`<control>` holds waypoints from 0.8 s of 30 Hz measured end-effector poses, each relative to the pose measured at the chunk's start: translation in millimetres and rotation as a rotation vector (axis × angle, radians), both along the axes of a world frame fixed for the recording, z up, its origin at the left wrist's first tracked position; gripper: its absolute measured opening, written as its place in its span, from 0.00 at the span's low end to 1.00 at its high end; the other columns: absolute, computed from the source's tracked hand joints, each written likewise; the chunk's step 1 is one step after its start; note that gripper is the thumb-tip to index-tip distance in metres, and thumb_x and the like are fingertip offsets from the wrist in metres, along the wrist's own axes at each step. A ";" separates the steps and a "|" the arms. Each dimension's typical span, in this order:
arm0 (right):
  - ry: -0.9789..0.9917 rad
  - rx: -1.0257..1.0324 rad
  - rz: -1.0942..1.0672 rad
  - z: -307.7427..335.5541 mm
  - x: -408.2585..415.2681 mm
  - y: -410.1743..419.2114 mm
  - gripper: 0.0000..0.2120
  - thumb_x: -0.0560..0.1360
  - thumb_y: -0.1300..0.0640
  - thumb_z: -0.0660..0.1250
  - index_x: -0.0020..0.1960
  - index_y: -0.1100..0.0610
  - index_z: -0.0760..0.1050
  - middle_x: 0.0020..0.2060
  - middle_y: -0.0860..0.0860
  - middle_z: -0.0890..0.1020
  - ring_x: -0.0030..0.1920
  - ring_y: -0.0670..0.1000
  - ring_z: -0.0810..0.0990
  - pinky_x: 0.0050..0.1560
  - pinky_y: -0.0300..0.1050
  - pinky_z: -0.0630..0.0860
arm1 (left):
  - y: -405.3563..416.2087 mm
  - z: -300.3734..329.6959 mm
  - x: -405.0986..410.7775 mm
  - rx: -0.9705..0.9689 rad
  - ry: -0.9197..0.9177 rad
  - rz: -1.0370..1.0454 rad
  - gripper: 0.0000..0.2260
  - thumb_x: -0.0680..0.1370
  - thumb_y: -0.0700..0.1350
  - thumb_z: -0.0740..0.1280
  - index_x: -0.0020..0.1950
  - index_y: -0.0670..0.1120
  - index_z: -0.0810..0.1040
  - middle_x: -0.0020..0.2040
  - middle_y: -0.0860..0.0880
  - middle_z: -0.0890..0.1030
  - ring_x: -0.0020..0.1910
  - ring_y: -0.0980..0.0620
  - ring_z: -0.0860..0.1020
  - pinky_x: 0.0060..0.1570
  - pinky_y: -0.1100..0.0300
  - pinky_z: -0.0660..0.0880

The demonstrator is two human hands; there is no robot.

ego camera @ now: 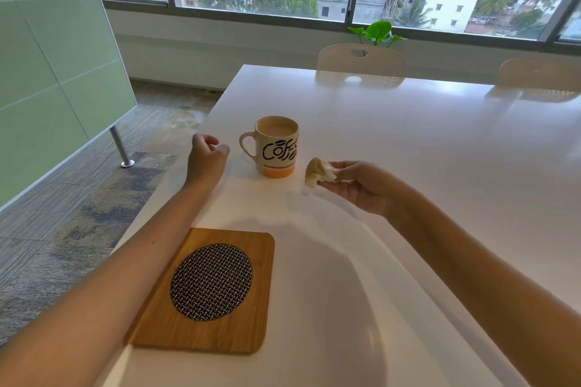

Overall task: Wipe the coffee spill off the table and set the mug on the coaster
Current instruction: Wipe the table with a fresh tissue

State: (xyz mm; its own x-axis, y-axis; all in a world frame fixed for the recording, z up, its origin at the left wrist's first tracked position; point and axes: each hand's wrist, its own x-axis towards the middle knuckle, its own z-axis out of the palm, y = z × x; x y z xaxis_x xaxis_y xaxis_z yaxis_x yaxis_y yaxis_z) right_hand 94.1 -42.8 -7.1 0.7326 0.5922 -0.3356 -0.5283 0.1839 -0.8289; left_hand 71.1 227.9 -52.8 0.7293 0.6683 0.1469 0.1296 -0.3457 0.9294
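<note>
A cream mug (276, 148) with black lettering and an orange band stands upright on the white table (408, 151), full of milky coffee, its handle pointing left. My left hand (207, 157) hovers just left of the handle, fingers loosely curled, holding nothing. My right hand (355, 185) is to the right of the mug and grips a crumpled, stained tissue (317, 171). The wooden coaster (207, 289) with a round woven insert lies near the table's front left, partly under my left forearm. I see no spill on the table.
Two pale perforated chairs (361, 64) stand at the table's far edge, with a green plant (379, 31) behind them. The table's left edge runs close by the mug and coaster. A green partition (47, 72) on a metal leg stands on the carpet to the left.
</note>
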 end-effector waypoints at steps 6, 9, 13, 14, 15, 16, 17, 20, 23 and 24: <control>0.118 0.122 -0.172 -7.9 -19.7 -12.7 0.15 0.76 0.69 0.58 0.60 0.59 0.75 0.50 0.58 0.79 0.47 0.53 0.80 0.47 0.42 0.78 | -51.4 24.2 -50.4 -0.056 -0.056 -0.424 0.04 0.76 0.43 0.67 0.49 0.50 0.76 0.41 0.51 0.77 0.34 0.55 0.74 0.29 0.68 0.71; 0.132 0.128 -0.227 -11.5 -34.1 -6.1 0.12 0.76 0.68 0.60 0.49 0.57 0.80 0.43 0.54 0.81 0.38 0.48 0.80 0.39 0.34 0.77 | -87.7 30.6 -69.0 -0.045 -0.023 -0.655 0.10 0.74 0.46 0.71 0.55 0.50 0.78 0.46 0.52 0.80 0.36 0.61 0.78 0.30 0.71 0.72; 0.023 0.222 -0.168 -12.7 -48.5 -2.8 0.19 0.76 0.69 0.58 0.35 0.59 0.84 0.33 0.54 0.83 0.32 0.45 0.80 0.37 0.33 0.78 | -129.7 32.4 -75.1 -0.044 -0.129 -0.642 0.13 0.71 0.50 0.73 0.55 0.50 0.80 0.47 0.56 0.83 0.42 0.62 0.80 0.33 0.70 0.74; 0.014 0.231 -0.184 -12.5 -50.5 -4.7 0.18 0.76 0.70 0.59 0.36 0.60 0.84 0.34 0.55 0.84 0.33 0.46 0.82 0.38 0.34 0.80 | -136.2 32.6 -75.9 -0.056 -0.170 -0.613 0.10 0.72 0.50 0.73 0.52 0.52 0.81 0.44 0.57 0.84 0.42 0.62 0.80 0.33 0.70 0.74; 0.007 0.232 -0.208 -12.0 -51.9 -7.1 0.16 0.75 0.70 0.60 0.37 0.61 0.84 0.35 0.56 0.84 0.35 0.48 0.83 0.38 0.37 0.81 | -141.1 32.7 -76.6 -0.073 -0.203 -0.591 0.07 0.72 0.49 0.72 0.50 0.54 0.82 0.41 0.60 0.84 0.41 0.63 0.80 0.33 0.70 0.74; -0.001 0.226 -0.228 -11.4 -54.0 -10.6 0.13 0.75 0.70 0.62 0.39 0.62 0.83 0.35 0.56 0.85 0.36 0.49 0.84 0.37 0.38 0.81 | -145.7 32.9 -77.6 -0.089 -0.226 -0.576 0.05 0.72 0.49 0.72 0.47 0.57 0.81 0.39 0.62 0.83 0.40 0.64 0.80 0.33 0.70 0.75; -0.010 0.220 -0.238 -10.7 -56.1 -14.0 0.10 0.74 0.70 0.63 0.42 0.63 0.82 0.36 0.57 0.85 0.37 0.50 0.85 0.36 0.38 0.81 | -149.9 33.3 -79.0 -0.105 -0.237 -0.564 0.04 0.73 0.49 0.71 0.44 0.58 0.81 0.37 0.63 0.83 0.39 0.64 0.80 0.34 0.70 0.76; -0.041 0.166 -0.248 -8.2 -63.8 -27.4 0.06 0.73 0.67 0.67 0.48 0.62 0.80 0.39 0.57 0.85 0.38 0.51 0.85 0.35 0.39 0.80 | -161.7 31.8 -82.5 -0.191 -0.247 -0.537 0.04 0.74 0.47 0.70 0.40 0.57 0.82 0.36 0.61 0.83 0.37 0.62 0.80 0.34 0.70 0.76; -0.188 -0.076 -0.233 -4.9 -69.5 -48.0 0.08 0.71 0.63 0.70 0.50 0.58 0.81 0.43 0.55 0.85 0.43 0.51 0.84 0.40 0.40 0.80 | -173.8 29.8 -87.3 -0.291 -0.243 -0.505 0.05 0.74 0.45 0.71 0.39 0.54 0.83 0.35 0.59 0.84 0.35 0.62 0.80 0.33 0.71 0.75; -0.266 -0.182 -0.219 -3.5 -71.2 -57.5 0.09 0.72 0.62 0.71 0.51 0.57 0.80 0.47 0.55 0.85 0.47 0.51 0.83 0.43 0.41 0.80 | -176.2 28.1 -87.9 -0.321 -0.245 -0.476 0.05 0.74 0.44 0.71 0.39 0.53 0.83 0.35 0.58 0.84 0.35 0.62 0.80 0.33 0.71 0.75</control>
